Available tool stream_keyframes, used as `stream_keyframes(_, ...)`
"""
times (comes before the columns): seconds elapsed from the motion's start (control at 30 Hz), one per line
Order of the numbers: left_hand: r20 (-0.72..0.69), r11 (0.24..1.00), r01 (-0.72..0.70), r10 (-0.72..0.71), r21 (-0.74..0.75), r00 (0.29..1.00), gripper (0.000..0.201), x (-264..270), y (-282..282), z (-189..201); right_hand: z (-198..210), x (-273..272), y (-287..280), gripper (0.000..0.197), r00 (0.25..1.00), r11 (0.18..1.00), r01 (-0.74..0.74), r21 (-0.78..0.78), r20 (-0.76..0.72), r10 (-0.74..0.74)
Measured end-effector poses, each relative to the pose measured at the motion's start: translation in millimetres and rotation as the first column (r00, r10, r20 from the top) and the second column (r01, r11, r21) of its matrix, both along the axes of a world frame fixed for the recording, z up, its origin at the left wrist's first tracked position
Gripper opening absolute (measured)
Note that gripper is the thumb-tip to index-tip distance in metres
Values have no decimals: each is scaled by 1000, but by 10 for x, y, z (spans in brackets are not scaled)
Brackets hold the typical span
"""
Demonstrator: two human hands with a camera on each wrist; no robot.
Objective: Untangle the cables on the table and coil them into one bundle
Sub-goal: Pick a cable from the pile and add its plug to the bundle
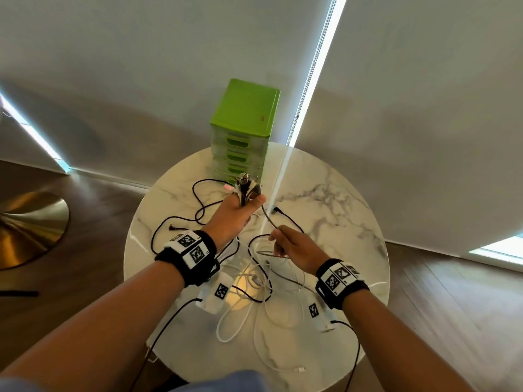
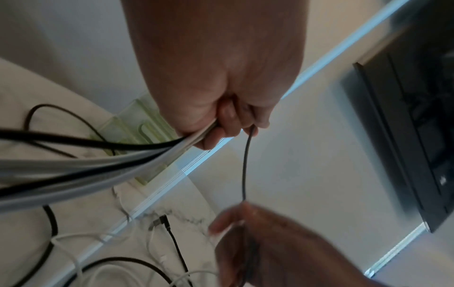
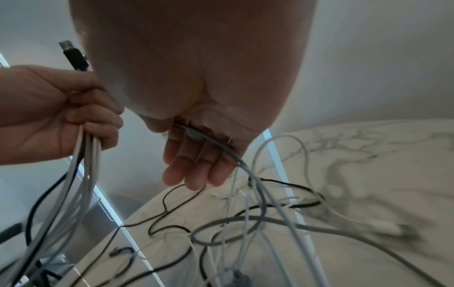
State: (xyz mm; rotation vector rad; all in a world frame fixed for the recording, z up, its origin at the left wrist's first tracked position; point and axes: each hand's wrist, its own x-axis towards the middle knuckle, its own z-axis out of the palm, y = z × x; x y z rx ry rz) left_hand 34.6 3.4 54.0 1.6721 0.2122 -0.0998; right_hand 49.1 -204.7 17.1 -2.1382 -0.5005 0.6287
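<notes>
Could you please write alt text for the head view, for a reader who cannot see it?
Over a round marble table, the left hand grips a bunch of cable ends while the right hand pinches a grey cable running from it. Loose cables sprawl below; green drawers stand behind.

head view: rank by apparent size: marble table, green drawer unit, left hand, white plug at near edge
1. marble table
2. green drawer unit
3. left hand, though nearer the camera, so unsure
4. white plug

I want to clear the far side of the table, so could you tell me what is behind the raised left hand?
Behind the left hand stands a green drawer unit on the marble table. The hand and its held cable ends cover its lowest drawers.
</notes>
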Motion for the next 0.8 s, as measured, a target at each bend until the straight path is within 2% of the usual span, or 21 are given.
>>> stream_keyframes(0.07,-20,1000,-6,5,-27,1000,36,-13,-8,5,103,9,88,32,998,994,60,87,4,-61)
stream_keyframes(0.13,-71,978,-67,53,-198,996,25,12,-19,-22,211,20,186,33,979,965,185,186,54,-198)
stream_keyframes(0.23,-202,870,-199,118,-451,972,11,39,-18,-55,325,44,293,35,891,861,407,304,75,-447)
stream_keyframes(0.3,-262,818,-261,140,-513,955,19,30,-22,-66,377,24,368,34,859,840,442,315,121,-497)
stream_keyframes(0.4,-271,796,-266,133,-544,953,18,15,-74,-59,432,-110,503,32,870,903,368,222,260,-418)
stream_keyframes(0.53,-199,823,-205,115,-529,973,29,-20,-137,-78,348,-290,605,26,923,974,223,47,310,-227)
stream_keyframes(0.67,-182,868,-200,130,-454,975,29,-45,-138,-155,239,-378,623,26,920,993,117,20,374,-116)
stream_keyframes(0.8,-142,899,-171,123,-404,982,36,-30,-105,-206,216,-362,595,34,951,996,81,46,297,-92)
